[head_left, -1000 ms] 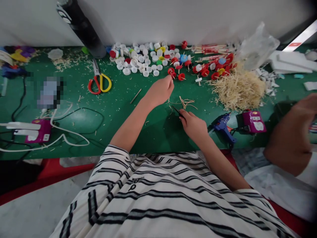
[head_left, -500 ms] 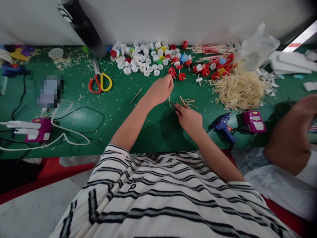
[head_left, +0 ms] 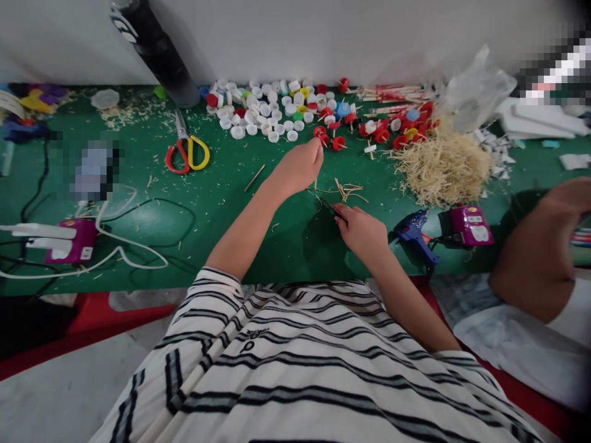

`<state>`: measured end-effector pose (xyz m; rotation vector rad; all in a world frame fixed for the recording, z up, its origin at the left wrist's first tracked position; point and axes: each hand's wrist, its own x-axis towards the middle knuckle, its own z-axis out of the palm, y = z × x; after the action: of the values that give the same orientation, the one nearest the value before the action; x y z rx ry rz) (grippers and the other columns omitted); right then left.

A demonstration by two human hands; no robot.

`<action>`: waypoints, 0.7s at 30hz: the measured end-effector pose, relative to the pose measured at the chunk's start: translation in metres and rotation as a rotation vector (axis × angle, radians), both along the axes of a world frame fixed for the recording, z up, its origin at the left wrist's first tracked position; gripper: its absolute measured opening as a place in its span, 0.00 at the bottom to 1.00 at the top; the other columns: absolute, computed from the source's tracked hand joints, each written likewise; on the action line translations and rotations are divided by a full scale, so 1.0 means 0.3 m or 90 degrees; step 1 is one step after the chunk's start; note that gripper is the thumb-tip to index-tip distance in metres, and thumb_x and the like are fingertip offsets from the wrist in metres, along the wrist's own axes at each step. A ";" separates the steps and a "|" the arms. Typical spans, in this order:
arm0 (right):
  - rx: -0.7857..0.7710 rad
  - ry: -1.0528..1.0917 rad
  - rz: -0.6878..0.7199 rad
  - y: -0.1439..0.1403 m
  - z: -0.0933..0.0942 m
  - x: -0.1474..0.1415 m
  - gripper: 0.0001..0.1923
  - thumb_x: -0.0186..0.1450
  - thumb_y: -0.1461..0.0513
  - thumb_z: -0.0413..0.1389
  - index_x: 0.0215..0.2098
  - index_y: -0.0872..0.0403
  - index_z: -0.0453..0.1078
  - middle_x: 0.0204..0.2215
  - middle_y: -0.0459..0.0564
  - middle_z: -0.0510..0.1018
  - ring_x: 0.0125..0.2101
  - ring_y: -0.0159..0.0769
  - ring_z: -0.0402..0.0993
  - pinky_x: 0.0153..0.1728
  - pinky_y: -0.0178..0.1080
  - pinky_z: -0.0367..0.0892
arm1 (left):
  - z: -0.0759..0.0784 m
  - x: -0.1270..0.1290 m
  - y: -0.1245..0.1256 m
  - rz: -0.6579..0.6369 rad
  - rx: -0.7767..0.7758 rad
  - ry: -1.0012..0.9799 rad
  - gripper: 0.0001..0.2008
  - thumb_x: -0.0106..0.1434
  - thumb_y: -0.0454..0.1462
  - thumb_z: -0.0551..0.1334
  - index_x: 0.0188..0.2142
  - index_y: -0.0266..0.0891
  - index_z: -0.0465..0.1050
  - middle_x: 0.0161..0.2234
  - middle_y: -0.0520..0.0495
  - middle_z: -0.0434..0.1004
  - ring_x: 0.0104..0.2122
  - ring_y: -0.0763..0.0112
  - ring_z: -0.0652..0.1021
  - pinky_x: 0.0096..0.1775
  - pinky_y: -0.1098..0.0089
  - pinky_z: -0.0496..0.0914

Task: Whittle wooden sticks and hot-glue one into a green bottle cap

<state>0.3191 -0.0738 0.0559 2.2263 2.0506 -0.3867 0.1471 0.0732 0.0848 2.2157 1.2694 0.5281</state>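
Observation:
My left hand (head_left: 302,163) is closed in a pinch over the middle of the green table (head_left: 221,246). Just below its fingers the end of a thin pale stick (head_left: 316,183) shows; the rest is hidden by the hand. Closed around a thin dark pointed tool (head_left: 333,208), my right hand (head_left: 364,232) lies lower and to the right. The tool's tip points up and left, towards the stick. Several loose straw strands (head_left: 349,189) lie between the hands and the straw pile (head_left: 446,163). Red caps with sticks through them (head_left: 338,143) lie just beyond my left hand.
White bottle caps (head_left: 263,111) spread along the back. Scissors (head_left: 188,151), a black bottle (head_left: 161,58) and a thin metal rod (head_left: 254,178) are to the left. A blue glue gun (head_left: 415,234) and purple box (head_left: 471,225) sit right, near another person's arm (head_left: 535,246).
My right hand has drawn back a little, down and to the right, with the dark tool, whose shaft shows more. My left hand has stayed nearly still.

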 end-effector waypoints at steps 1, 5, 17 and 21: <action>0.004 0.003 0.006 -0.005 0.003 0.000 0.25 0.79 0.53 0.46 0.71 0.42 0.69 0.55 0.52 0.83 0.47 0.45 0.82 0.32 0.39 0.63 | 0.002 -0.003 0.001 0.000 0.002 -0.003 0.14 0.80 0.39 0.47 0.36 0.44 0.63 0.31 0.44 0.73 0.28 0.63 0.72 0.36 0.61 0.64; 0.014 0.017 0.062 -0.035 0.014 -0.039 0.25 0.80 0.52 0.45 0.71 0.41 0.68 0.56 0.50 0.82 0.47 0.43 0.81 0.33 0.39 0.64 | 0.021 -0.031 0.009 0.016 0.020 -0.029 0.14 0.80 0.39 0.47 0.38 0.43 0.66 0.30 0.45 0.72 0.30 0.63 0.75 0.38 0.60 0.67; 0.033 -0.037 0.341 -0.090 -0.018 -0.243 0.31 0.80 0.63 0.40 0.76 0.34 0.63 0.58 0.56 0.76 0.49 0.47 0.72 0.48 0.47 0.64 | 0.164 -0.226 0.000 0.085 0.073 -0.105 0.22 0.80 0.52 0.43 0.38 0.49 0.68 0.35 0.45 0.81 0.39 0.61 0.76 0.45 0.58 0.70; 0.016 -0.065 0.341 -0.069 -0.001 -0.229 0.31 0.79 0.63 0.41 0.76 0.38 0.64 0.57 0.59 0.76 0.50 0.49 0.70 0.48 0.49 0.62 | 0.181 -0.243 -0.005 0.097 0.073 -0.095 0.23 0.79 0.54 0.43 0.40 0.50 0.71 0.36 0.43 0.82 0.41 0.56 0.79 0.45 0.54 0.72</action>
<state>0.2506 -0.0946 0.0556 1.5686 2.4770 -0.1926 0.0743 0.0717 0.1390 2.1358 1.3661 0.8285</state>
